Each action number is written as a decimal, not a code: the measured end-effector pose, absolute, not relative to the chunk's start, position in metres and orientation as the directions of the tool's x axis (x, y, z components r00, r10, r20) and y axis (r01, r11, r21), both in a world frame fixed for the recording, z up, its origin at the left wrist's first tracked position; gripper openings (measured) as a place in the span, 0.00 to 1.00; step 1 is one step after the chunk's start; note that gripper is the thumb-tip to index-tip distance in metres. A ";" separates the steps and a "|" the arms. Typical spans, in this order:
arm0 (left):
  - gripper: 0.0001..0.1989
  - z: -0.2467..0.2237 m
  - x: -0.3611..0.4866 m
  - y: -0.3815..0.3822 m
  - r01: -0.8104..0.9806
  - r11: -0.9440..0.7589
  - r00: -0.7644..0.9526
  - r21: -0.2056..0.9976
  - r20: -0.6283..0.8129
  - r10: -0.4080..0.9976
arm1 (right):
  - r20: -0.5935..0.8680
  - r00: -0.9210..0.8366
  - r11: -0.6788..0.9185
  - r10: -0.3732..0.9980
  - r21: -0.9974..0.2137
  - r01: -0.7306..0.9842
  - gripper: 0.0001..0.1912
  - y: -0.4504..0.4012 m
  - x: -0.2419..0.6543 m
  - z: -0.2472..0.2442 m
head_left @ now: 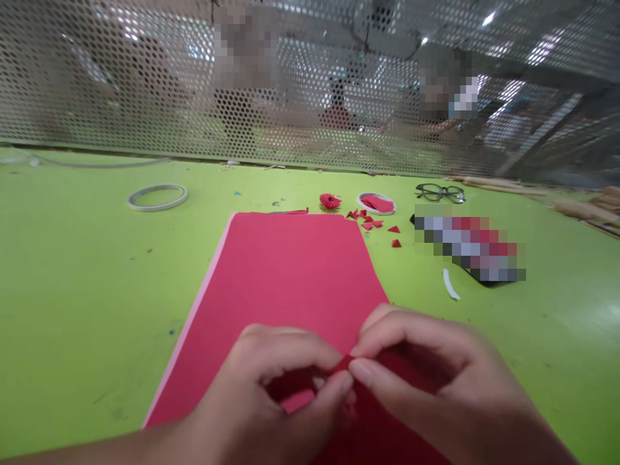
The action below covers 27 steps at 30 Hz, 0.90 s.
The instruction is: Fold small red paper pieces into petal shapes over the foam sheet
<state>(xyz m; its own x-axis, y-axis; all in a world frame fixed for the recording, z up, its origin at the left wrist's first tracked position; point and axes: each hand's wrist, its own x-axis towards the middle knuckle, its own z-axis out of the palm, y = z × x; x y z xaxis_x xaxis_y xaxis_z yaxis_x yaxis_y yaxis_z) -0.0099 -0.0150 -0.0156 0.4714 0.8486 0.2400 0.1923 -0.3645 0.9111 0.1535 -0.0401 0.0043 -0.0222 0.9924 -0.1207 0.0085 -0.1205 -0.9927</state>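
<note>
A small folded red paper piece (343, 365) is pinched between the fingertips of both hands. My left hand (276, 387) grips it from the left, thumb and forefinger pressed together. From the right, my right hand (426, 368) closes thumb and forefinger on its other edge. Both hands are over a large red paper sheet (295, 271), whose near part they cover. Several small red folded triangles (368, 219) lie beyond the sheet's far right corner, near a round pleated red paper piece (330, 201).
On the green table (87, 290) are a white ring (157, 197) at the left, a ring (376, 203) around red paper pieces, eyeglasses (440, 193), a blurred-out phone-like object (467, 248) and a white strip (451, 284). A perforated metal screen (300, 84) stands behind; people show through it.
</note>
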 end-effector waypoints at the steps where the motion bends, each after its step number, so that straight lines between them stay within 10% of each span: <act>1: 0.13 -0.014 -0.009 -0.015 0.193 -0.314 0.458 0.930 0.198 0.867 | -0.111 -0.016 -0.111 0.994 -0.994 -0.008 0.08 -0.041 0.153 0.005; 6: 0.14 -0.013 -0.012 -0.013 0.040 -0.155 0.509 0.987 0.114 0.853 | -0.161 -0.026 -0.163 0.987 -0.981 -0.108 0.10 -0.043 0.152 0.006; 27: 0.10 -0.016 -0.015 -0.015 0.164 -0.471 0.431 0.867 0.366 0.825 | -0.055 0.011 -0.055 0.998 -0.998 0.043 0.11 -0.043 0.158 0.013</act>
